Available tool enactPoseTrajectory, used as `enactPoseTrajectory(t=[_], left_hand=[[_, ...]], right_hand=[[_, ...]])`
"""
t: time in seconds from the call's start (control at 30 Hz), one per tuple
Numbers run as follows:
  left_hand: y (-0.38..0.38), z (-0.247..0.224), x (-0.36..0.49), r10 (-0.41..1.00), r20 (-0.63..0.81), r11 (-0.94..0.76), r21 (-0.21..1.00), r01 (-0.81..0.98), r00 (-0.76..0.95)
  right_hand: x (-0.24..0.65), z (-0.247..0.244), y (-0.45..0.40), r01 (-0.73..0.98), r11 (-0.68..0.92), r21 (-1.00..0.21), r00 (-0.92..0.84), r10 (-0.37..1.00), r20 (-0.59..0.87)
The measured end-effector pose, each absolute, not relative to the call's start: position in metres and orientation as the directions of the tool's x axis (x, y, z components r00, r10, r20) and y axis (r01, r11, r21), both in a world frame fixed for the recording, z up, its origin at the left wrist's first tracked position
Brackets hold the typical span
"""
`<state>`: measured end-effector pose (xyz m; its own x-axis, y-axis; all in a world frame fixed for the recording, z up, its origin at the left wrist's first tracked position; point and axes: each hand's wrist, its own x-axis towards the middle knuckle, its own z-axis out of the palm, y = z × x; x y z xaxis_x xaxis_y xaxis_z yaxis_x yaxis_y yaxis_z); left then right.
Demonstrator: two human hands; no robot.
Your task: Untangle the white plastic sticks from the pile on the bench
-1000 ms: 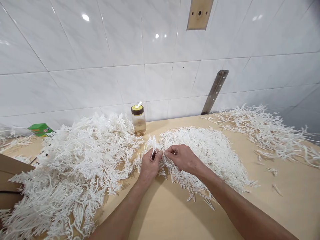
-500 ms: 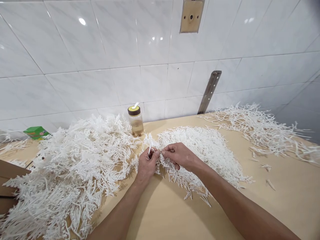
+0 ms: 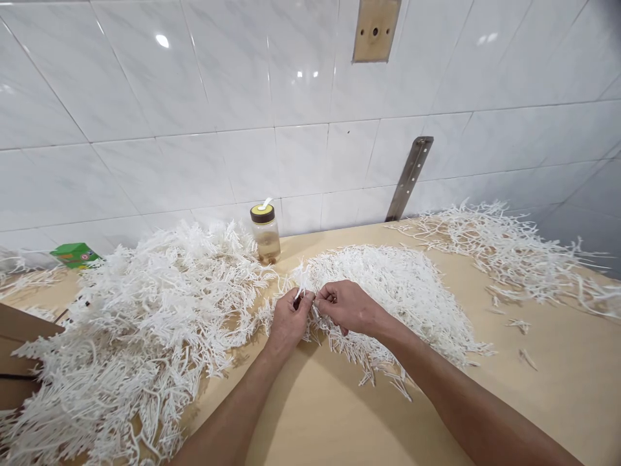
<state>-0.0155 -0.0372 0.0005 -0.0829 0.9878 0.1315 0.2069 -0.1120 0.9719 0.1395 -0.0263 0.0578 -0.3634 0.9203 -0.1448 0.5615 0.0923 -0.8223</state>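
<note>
My left hand is closed in a pinch on a white branched plastic sprig, whose thin twigs stick up above the thumb and forefinger. Right beside it, my right hand has thumb and forefinger pressed together close to the left fingertips. Whatever sits in that right pinch is too small and hidden to make out. Both hands are over the front left edge of a heap of short white twigs. To the left lies a larger, taller pile of white branched sprigs.
Behind the hands stands a clear bottle with liquid and a yellow-green lid. Long bare white stems lie at the back right. A green box and a brown carton are at left. A metal bracket leans against the tiled wall.
The sprig in my left hand has turned, and its twigs now stand a little further right and lower. My right hand stays pinched beside it. The view has shifted slightly.
</note>
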Motion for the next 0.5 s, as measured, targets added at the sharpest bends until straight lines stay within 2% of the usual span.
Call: enactPoseTrajectory(t=[0.27,0.5], left_hand=[[-0.038,-0.005,-0.016,0.986,0.136,-0.104,0.952,0.288,-0.094],[-0.038,-0.004,-0.016,0.978,0.142,-0.095,0.954,0.283,-0.150]], right_hand=[[0.133,0.057,-0.034,0.688,0.233,-0.688,-0.345,0.938,-0.027],[0.130,0.045,-0.033,0.694,0.295,-0.657,-0.350,0.935,0.050]])
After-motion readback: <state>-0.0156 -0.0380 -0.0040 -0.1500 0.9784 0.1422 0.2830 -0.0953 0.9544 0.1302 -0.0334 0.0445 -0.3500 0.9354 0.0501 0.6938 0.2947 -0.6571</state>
